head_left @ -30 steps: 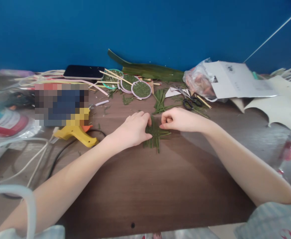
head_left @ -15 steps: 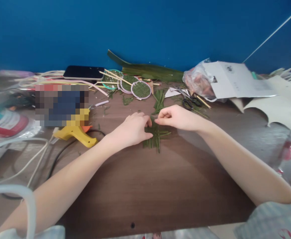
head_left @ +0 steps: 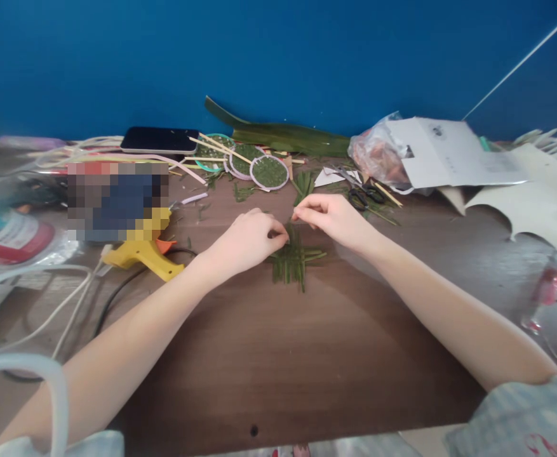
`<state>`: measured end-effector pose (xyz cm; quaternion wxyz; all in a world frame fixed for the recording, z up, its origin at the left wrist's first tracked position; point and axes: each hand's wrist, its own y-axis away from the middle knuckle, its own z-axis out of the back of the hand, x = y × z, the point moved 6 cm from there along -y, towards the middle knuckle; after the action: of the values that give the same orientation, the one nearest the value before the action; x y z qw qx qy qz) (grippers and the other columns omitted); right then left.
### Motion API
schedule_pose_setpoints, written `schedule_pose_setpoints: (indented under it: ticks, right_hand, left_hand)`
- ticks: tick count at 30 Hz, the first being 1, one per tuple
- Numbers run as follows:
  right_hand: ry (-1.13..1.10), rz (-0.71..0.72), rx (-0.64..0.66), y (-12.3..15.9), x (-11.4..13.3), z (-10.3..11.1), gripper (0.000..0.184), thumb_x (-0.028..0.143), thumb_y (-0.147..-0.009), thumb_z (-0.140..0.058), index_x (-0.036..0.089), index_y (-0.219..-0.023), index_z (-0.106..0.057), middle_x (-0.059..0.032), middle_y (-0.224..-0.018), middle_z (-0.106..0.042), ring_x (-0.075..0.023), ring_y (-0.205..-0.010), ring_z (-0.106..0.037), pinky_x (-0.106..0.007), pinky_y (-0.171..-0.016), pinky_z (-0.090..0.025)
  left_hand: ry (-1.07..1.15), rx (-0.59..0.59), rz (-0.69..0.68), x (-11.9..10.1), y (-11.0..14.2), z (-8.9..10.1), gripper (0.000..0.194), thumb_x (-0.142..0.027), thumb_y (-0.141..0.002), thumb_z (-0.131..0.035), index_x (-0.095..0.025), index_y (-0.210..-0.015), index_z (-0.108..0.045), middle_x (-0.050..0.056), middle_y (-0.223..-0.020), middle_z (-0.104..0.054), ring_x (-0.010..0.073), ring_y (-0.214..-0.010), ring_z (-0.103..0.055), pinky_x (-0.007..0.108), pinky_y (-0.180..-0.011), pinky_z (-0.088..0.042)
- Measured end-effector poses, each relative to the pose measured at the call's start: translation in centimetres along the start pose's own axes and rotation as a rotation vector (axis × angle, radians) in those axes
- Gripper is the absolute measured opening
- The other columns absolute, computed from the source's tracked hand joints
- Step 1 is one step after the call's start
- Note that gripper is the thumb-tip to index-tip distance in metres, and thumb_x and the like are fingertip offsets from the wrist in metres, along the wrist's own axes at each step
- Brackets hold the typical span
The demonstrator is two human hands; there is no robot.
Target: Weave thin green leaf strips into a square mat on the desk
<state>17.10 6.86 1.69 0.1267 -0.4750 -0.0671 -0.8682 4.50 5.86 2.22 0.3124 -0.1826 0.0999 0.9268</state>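
Observation:
A small woven patch of green leaf strips lies flat on the brown table, its loose ends sticking out at the front and right. My left hand is at the patch's upper left, thumb and forefinger pinched together on a leaf strip. Just beyond the patch's far edge, my right hand pinches the far end of a strip between thumb and fingertips. The strips at both fingertips are mostly hidden. Behind my right hand lies a bunch of loose leaf strips.
Black-handled scissors lie beyond my right hand. Round rimmed green pieces, thin sticks, a long leaf and a phone line the blue wall. A yellow glue gun with cables is left; white card is right.
My left thumb has lifted from the woven patch and closed against the forefinger, baring more of the weave. My right hand has moved left and away from me, to the patch's far edge.

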Motion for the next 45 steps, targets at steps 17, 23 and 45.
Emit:
schedule_pose_setpoints:
  ticks: [17,23,45]
  right_hand:
    - [0.294,0.089,-0.053,-0.3,-1.0,-1.0,0.013,0.016,-0.064,-0.058,0.017,-0.076,-0.052,-0.0001,-0.075,-0.049,-0.0115,-0.064,-0.042,-0.025,-0.063,-0.034]
    - [0.277,0.036,-0.056,-0.4,-1.2,-0.9,0.014,0.017,-0.064,-0.058,0.017,-0.077,-0.052,0.0004,-0.073,-0.050,-0.0107,-0.062,-0.042,-0.025,-0.061,-0.034]
    - [0.283,0.057,-0.031,-0.5,-1.5,-1.0,0.015,0.019,-0.066,-0.059,0.018,-0.078,-0.051,0.0008,-0.074,-0.049,-0.0106,-0.061,-0.041,-0.025,-0.061,-0.034]
  left_hand:
    - [0.041,0.097,-0.004,0.4,-0.1,0.3,0.032,-0.032,-0.079,-0.043,-0.017,-0.082,-0.072,0.004,-0.072,-0.065,0.0133,-0.065,-0.051,0.025,-0.062,-0.033]
    - [0.057,0.096,0.014,0.5,-0.1,0.3,0.033,-0.034,-0.078,-0.044,-0.017,-0.081,-0.072,0.004,-0.074,-0.066,0.0132,-0.065,-0.051,0.024,-0.060,-0.033]
    - [0.098,0.087,0.042,0.6,0.0,0.4,0.031,-0.035,-0.076,-0.046,-0.017,-0.079,-0.071,0.004,-0.073,-0.067,0.0136,-0.064,-0.051,0.024,-0.059,-0.034]
